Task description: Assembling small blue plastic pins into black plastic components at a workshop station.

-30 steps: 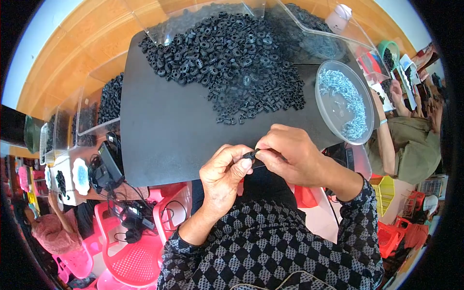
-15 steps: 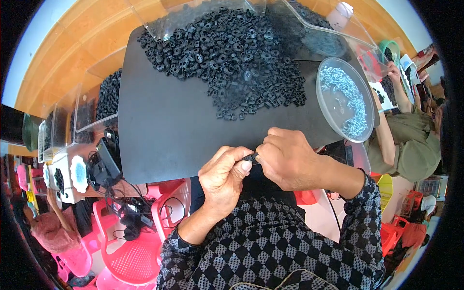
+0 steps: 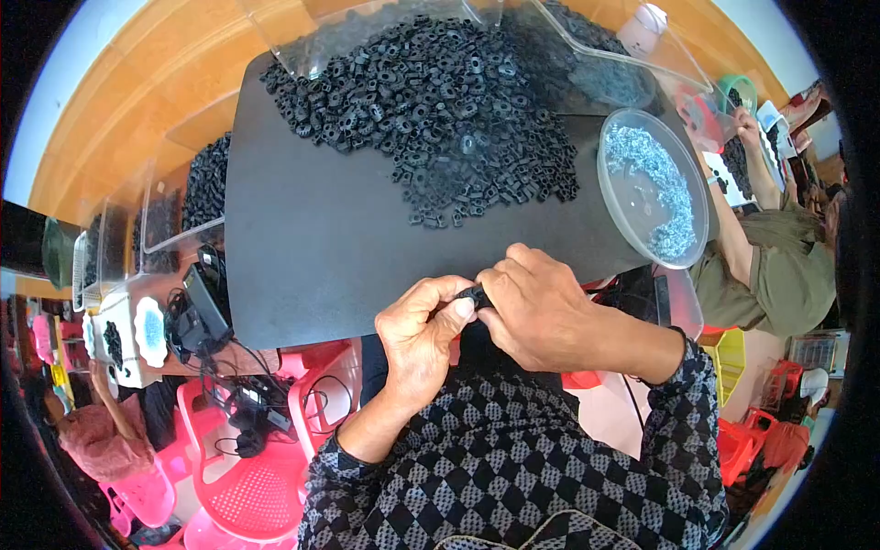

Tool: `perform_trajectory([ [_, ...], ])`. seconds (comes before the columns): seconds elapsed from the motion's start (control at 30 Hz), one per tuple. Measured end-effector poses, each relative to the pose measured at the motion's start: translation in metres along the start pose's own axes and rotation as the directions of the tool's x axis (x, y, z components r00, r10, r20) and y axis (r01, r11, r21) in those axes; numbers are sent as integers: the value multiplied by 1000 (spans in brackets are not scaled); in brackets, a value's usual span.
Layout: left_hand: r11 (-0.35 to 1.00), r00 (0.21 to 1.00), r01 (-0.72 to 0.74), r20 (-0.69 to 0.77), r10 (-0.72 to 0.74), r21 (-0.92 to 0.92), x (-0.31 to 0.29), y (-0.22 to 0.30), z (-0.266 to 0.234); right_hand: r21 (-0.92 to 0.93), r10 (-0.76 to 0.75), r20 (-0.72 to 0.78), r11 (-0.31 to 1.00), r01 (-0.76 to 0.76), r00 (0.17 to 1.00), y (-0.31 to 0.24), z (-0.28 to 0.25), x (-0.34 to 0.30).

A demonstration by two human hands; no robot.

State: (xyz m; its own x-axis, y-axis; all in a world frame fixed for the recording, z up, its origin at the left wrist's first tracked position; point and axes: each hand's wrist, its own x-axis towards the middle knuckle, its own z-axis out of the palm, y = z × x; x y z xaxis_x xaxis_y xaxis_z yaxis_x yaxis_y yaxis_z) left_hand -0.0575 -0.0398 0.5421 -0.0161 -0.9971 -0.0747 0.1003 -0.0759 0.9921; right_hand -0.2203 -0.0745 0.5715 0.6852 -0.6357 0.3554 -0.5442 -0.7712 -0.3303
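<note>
Between the thumb and fingers of my left hand (image 3: 420, 335) a small black plastic part (image 3: 474, 295) is pinched, just past the table's near edge. My right hand (image 3: 532, 302) meets it from the other side, its fingers curled and closed on the same part; their tips are partly hidden. Beyond my hands, a large heap of small black plastic parts (image 3: 403, 87) spreads over the dark table (image 3: 302, 238). To the right lies a round clear plastic lid (image 3: 639, 215) holding many tiny shiny silvery pieces (image 3: 674, 206).
Clear bins of black parts (image 3: 206, 183) stand on the left, beside a black power adapter (image 3: 206, 298) and tangled cables. Pink plastic chairs (image 3: 252, 490) are below left. A co-worker in a green shirt (image 3: 779, 270) sits at the right. A pale bottle (image 3: 643, 29) stands at the far right.
The black part shows more between my fingers now. My right hand has shifted slightly left and its fingers have rolled a little around the part. The heap and lid stay put.
</note>
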Motion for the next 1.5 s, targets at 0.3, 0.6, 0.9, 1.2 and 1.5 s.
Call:
perform_trajectory([
  [0.3, 951, 996, 79, -15, -88, -300, 4, 6, 5, -141, 5, -119, 990, -22, 993, -6, 8, 5],
  [0.6, 983, 990, 106, 113, -90, -151, 6, 20, -3, -161, -25, -188, 987, -5, 982, 7, 9, 0],
  [0.9, 983, 992, 117, 60, -110, -143, 4, 10, 1, -128, -93, -203, 989, 67, 975, 13, 13, 0],
  [1.2, 998, 993, 61, 103, -58, -34, 4, 6, 3, -129, -131, -264, 987, 99, 956, 18, 15, -4],
  [1.5, 848, 968, -199, -36, 249, 492, 50, 18, -47, -361, 100, -583, 857, -367, 807, 99, -108, 21],
])
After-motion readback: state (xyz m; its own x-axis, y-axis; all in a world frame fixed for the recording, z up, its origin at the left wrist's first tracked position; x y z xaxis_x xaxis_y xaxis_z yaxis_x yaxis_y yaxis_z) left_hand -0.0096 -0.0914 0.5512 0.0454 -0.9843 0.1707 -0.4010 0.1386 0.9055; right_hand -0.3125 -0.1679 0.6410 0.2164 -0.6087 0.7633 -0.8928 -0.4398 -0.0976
